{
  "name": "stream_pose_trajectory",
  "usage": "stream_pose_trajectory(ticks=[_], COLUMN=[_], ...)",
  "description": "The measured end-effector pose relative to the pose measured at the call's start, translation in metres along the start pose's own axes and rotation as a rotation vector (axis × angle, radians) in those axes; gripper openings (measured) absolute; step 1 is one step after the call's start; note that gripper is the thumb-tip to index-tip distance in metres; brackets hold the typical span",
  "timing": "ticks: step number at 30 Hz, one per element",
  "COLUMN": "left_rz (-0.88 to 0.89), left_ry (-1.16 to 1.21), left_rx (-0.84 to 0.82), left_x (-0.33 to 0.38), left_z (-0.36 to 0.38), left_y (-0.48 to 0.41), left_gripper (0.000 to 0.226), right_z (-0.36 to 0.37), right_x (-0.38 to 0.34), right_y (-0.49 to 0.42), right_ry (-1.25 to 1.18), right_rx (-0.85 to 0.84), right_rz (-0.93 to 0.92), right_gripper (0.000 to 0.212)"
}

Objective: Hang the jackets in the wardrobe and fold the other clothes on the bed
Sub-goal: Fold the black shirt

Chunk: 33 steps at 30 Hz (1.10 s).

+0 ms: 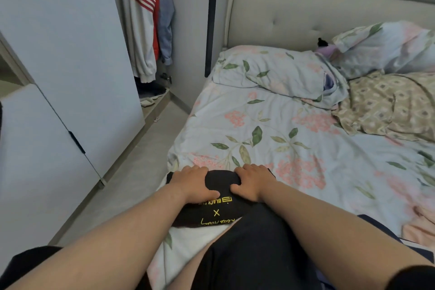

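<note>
The black cotton T-shirt with yellow print (pixel 211 215), folded at six o'clock near the edge of the floral-sheeted bed (pixel 306 148), looked soft, light and limp, best taken along its far fold, which the left grip (pixel 193 181) and right grip (pixel 254 181) both held with curled fingers, with hung jackets (pixel 143 19) at eleven o'clock.

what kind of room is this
Most likely a home bedroom: a bed with a floral sheet and pillows against a padded headboard, and beside it an open wardrobe with jackets hanging inside.
</note>
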<state>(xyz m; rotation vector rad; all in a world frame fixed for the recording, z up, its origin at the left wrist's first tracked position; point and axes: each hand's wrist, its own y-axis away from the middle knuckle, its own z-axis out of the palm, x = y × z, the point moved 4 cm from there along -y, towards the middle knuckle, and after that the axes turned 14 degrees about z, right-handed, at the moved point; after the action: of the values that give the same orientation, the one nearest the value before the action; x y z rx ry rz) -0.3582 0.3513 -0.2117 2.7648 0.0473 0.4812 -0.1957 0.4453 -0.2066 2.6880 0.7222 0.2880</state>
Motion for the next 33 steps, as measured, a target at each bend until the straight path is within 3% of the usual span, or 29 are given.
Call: stream_pose_trajectory(ticks=[6, 9, 11, 13, 15, 18, 20, 22, 25, 27, 29, 31, 33], left_rz=[-0.01, 0.028, 0.034, 0.06, 0.119, 0.221, 0.29, 0.284, 0.121, -0.088, -0.203, -0.127, -0.041], left_ry=[-0.155, 0.064, 0.249, 0.278, 0.221, -0.059, -0.278, -0.318, 0.026, 0.413, 0.788, 1.129, 1.414], left_rx=[-0.207, -0.175, -0.191, -0.21, -0.183, 0.005, 0.26, 0.585, 1.143, 1.24, 1.057, 0.804, 0.674], left_x=[0.013, 0.01, 0.008, 0.01, 0.02, 0.037, 0.042, 0.037, 0.014, -0.003, -0.014, -0.012, -0.01], left_z=[-0.018, -0.023, -0.023, -0.026, -0.036, -0.071, -0.102, -0.124, -0.139, -0.13, -0.113, -0.097, -0.087], left_y=[0.007, 0.013, 0.022, 0.03, 0.035, 0.05, 0.067, 0.092, 0.139, 0.158, 0.16, 0.157, 0.155], left_gripper=[0.09, 0.07, 0.069, 0.071, 0.045, 0.03, 0.032, 0.044, 0.056, 0.058, 0.057, 0.056, 0.06], right_z=[-0.014, -0.019, -0.028, -0.04, -0.049, -0.063, -0.078, -0.095, -0.109, -0.115, -0.119, -0.118, -0.106], right_x=[-0.011, -0.014, -0.018, -0.025, -0.036, -0.047, -0.046, -0.039, -0.032, -0.036, -0.046, -0.064, -0.086], right_y=[0.015, 0.026, 0.032, 0.038, 0.045, 0.052, 0.055, 0.058, 0.066, 0.072, 0.078, 0.083, 0.085], right_ry=[-0.142, -0.244, -0.22, -0.196, -0.187, -0.27, -0.426, -0.632, -1.012, -1.233, -1.412, -1.58, -1.693], right_rx=[-0.26, -0.301, -0.319, -0.358, -0.39, -0.287, -0.186, -0.105, -0.068, -0.076, -0.118, -0.245, -0.392], right_rz=[-0.001, -0.067, -0.118, -0.148, -0.18, -0.2, -0.183, -0.15, -0.137, -0.157, -0.193, -0.241, -0.249], right_gripper=[0.049, 0.048, 0.052, 0.058, 0.058, 0.042, 0.029, 0.027, 0.026, 0.029, 0.034, 0.042, 0.049])
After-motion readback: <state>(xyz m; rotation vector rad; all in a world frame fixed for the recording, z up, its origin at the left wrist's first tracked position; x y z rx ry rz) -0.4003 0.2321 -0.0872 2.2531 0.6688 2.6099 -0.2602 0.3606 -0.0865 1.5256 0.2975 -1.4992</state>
